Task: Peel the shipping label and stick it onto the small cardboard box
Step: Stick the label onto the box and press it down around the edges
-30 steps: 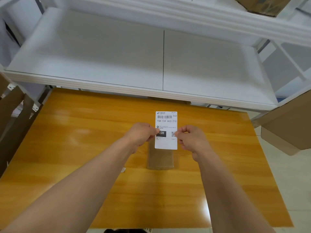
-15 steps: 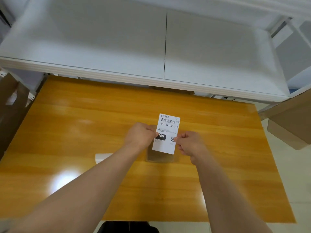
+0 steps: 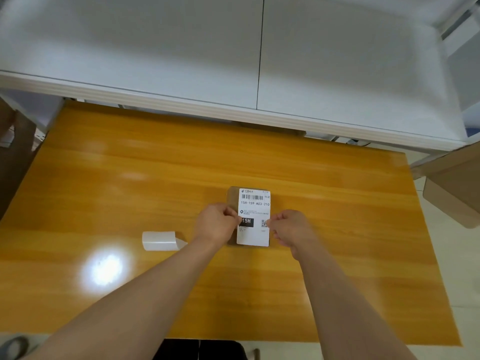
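Now pinching the shipping label (image 3: pixel 254 218) by both side edges, left hand (image 3: pixel 217 221) and right hand (image 3: pixel 290 228), fingers squeezed shut on it; lying flat over the small cardboard box (image 3: pixel 232 199) on the table (image 3: pixel 155 178); might stick crooked or wrinkle if pushed down unevenly; might hang over the box's right edge

Both bare forearms are stretched forward toward 12 o'clock, converging. The left hand (image 3: pixel 217 222) is curled at 9 o'clock of the label, the right hand (image 3: pixel 290 227) at 3 o'clock, each edge pinched.
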The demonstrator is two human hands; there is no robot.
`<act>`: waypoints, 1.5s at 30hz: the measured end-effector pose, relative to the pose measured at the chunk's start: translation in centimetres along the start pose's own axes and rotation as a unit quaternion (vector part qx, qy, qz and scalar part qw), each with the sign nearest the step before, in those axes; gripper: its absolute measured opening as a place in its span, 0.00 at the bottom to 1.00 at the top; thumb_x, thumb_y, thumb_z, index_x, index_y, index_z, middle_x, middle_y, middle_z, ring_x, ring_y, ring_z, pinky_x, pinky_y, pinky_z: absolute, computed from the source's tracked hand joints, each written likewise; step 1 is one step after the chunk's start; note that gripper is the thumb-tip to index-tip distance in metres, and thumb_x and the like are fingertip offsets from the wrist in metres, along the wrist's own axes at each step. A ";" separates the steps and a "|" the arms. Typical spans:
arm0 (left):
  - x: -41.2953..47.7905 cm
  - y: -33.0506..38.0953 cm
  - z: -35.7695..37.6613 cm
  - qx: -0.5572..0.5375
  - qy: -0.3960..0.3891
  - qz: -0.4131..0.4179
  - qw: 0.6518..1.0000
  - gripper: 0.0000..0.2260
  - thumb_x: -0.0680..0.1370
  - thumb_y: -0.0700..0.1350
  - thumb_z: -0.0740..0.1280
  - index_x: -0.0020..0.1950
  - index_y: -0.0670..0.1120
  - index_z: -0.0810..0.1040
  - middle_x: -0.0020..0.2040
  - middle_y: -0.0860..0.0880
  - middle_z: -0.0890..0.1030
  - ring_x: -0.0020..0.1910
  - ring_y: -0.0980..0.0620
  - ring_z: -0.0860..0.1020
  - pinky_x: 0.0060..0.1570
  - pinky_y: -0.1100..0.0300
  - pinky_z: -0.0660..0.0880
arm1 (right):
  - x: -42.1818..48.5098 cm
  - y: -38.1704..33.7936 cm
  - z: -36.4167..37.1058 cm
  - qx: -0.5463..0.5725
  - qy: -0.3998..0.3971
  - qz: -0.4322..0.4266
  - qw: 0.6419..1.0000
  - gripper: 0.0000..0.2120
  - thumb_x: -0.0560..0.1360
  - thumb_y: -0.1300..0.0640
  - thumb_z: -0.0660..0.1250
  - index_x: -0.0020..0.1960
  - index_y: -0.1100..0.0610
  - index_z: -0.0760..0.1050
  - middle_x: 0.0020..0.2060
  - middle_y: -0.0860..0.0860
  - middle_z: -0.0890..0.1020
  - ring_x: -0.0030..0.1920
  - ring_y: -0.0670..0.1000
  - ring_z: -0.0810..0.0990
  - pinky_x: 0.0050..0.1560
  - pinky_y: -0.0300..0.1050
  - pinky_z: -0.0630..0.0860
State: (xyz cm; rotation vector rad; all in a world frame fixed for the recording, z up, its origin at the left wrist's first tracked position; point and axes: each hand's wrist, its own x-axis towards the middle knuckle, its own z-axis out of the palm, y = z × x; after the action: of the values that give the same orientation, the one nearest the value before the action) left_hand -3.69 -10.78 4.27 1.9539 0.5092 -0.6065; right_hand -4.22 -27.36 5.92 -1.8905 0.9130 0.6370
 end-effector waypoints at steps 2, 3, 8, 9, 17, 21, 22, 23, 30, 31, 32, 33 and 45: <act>0.7 0.0 -0.1 0.007 0.018 0.010 1.000 0.08 0.74 0.44 0.72 0.36 0.51 0.78 0.39 0.52 0.83 0.39 0.49 0.79 0.40 0.56 0.74 | 0.3 -0.3 0.3 0.000 -0.001 -0.012 1.000 0.04 0.77 0.61 0.70 0.45 0.57 0.76 0.38 0.49 0.80 0.42 0.52 0.76 0.45 0.48 0.73; 0.9 0.0 -0.1 0.008 0.022 0.011 1.000 0.08 0.74 0.45 0.72 0.36 0.51 0.77 0.38 0.53 0.82 0.38 0.50 0.78 0.38 0.57 0.72 | 0.4 -0.4 0.4 0.001 -0.001 -0.016 1.000 0.03 0.77 0.62 0.70 0.45 0.58 0.76 0.37 0.49 0.80 0.42 0.52 0.76 0.45 0.48 0.73; 1.8 -0.4 -0.3 -0.003 0.002 -0.008 1.000 0.07 0.74 0.44 0.72 0.37 0.50 0.78 0.36 0.54 0.80 0.36 0.51 0.76 0.36 0.59 0.68 | 1.0 -0.5 0.9 0.007 -0.004 -0.011 1.000 0.06 0.76 0.60 0.71 0.41 0.56 0.76 0.40 0.52 0.82 0.42 0.52 0.76 0.44 0.48 0.74; 1.9 -0.4 -0.3 -0.005 -0.001 -0.013 1.000 0.06 0.74 0.44 0.72 0.38 0.49 0.79 0.37 0.53 0.81 0.37 0.51 0.76 0.36 0.59 0.69 | 1.1 -0.4 1.0 0.007 -0.004 -0.011 1.000 0.06 0.76 0.59 0.71 0.42 0.56 0.76 0.41 0.52 0.82 0.43 0.52 0.76 0.46 0.50 0.75; 2.6 -0.3 -0.2 -0.013 -0.046 -0.049 0.998 0.04 0.72 0.43 0.73 0.41 0.42 0.81 0.41 0.46 0.84 0.38 0.47 0.78 0.39 0.55 0.72 | 1.6 0.0 1.3 0.004 0.001 -0.009 1.000 0.05 0.75 0.59 0.72 0.46 0.59 0.77 0.39 0.50 0.82 0.43 0.53 0.78 0.56 0.56 0.79; 2.7 -0.5 0.0 -0.014 -0.042 -0.051 0.998 0.04 0.71 0.43 0.74 0.38 0.45 0.81 0.42 0.46 0.85 0.40 0.47 0.79 0.41 0.55 0.74 | 1.9 0.2 1.1 -0.002 0.002 -0.011 1.000 0.07 0.76 0.60 0.71 0.41 0.57 0.75 0.35 0.50 0.80 0.38 0.51 0.75 0.47 0.50 0.76; 2.7 -0.6 0.0 -0.015 -0.041 -0.053 0.998 0.05 0.71 0.43 0.74 0.37 0.45 0.80 0.42 0.46 0.85 0.39 0.47 0.79 0.41 0.55 0.73 | 1.9 0.3 1.0 -0.001 0.001 -0.010 1.000 0.07 0.76 0.60 0.71 0.41 0.57 0.75 0.35 0.50 0.80 0.37 0.50 0.75 0.45 0.50 0.75; 2.8 -0.6 0.1 -0.017 -0.041 -0.054 0.998 0.05 0.71 0.43 0.74 0.37 0.45 0.80 0.42 0.45 0.85 0.39 0.47 0.78 0.40 0.56 0.73 | 2.0 0.3 1.0 0.001 0.001 -0.010 1.000 0.07 0.76 0.60 0.71 0.41 0.57 0.75 0.35 0.50 0.80 0.37 0.50 0.74 0.45 0.49 0.74; 2.8 -0.8 0.1 -0.021 -0.037 -0.058 0.997 0.05 0.71 0.43 0.74 0.37 0.45 0.80 0.40 0.48 0.84 0.38 0.48 0.78 0.39 0.57 0.72 | 2.3 0.2 1.2 -0.002 0.001 -0.010 1.000 0.09 0.76 0.61 0.71 0.38 0.56 0.74 0.33 0.50 0.78 0.35 0.49 0.74 0.41 0.47 0.72; 2.8 -0.7 0.1 -0.017 -0.036 -0.058 0.998 0.05 0.71 0.43 0.74 0.37 0.45 0.81 0.39 0.48 0.83 0.38 0.48 0.78 0.39 0.56 0.72 | 2.3 0.2 1.2 -0.001 0.001 -0.010 1.000 0.10 0.76 0.61 0.72 0.38 0.56 0.74 0.33 0.50 0.78 0.35 0.50 0.74 0.40 0.47 0.71; 2.8 -0.7 0.1 -0.013 -0.034 -0.056 0.998 0.04 0.72 0.43 0.74 0.39 0.44 0.81 0.39 0.48 0.83 0.38 0.48 0.78 0.40 0.55 0.74 | 2.3 0.2 1.2 -0.001 0.002 -0.010 1.000 0.10 0.75 0.61 0.72 0.37 0.56 0.74 0.33 0.50 0.78 0.34 0.49 0.74 0.39 0.47 0.71; 2.8 -0.6 0.1 -0.009 -0.032 -0.055 0.998 0.04 0.72 0.43 0.74 0.40 0.43 0.82 0.40 0.48 0.83 0.39 0.48 0.79 0.41 0.54 0.75 | 2.3 0.2 1.2 -0.001 0.003 -0.010 1.000 0.10 0.76 0.61 0.71 0.37 0.56 0.74 0.33 0.50 0.78 0.34 0.49 0.73 0.38 0.46 0.71; 2.9 -0.5 0.3 0.010 -0.022 -0.055 0.998 0.06 0.72 0.45 0.73 0.43 0.43 0.82 0.42 0.47 0.84 0.43 0.46 0.81 0.42 0.54 0.76 | 2.3 0.2 1.4 -0.012 0.012 -0.020 1.000 0.11 0.76 0.60 0.71 0.37 0.56 0.73 0.31 0.50 0.78 0.31 0.49 0.71 0.34 0.45 0.69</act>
State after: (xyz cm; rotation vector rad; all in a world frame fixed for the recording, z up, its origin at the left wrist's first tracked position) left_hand -1.74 -10.59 2.04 1.9366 0.5881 -0.7238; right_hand -3.09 -26.90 3.50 -1.9381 0.8835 0.6043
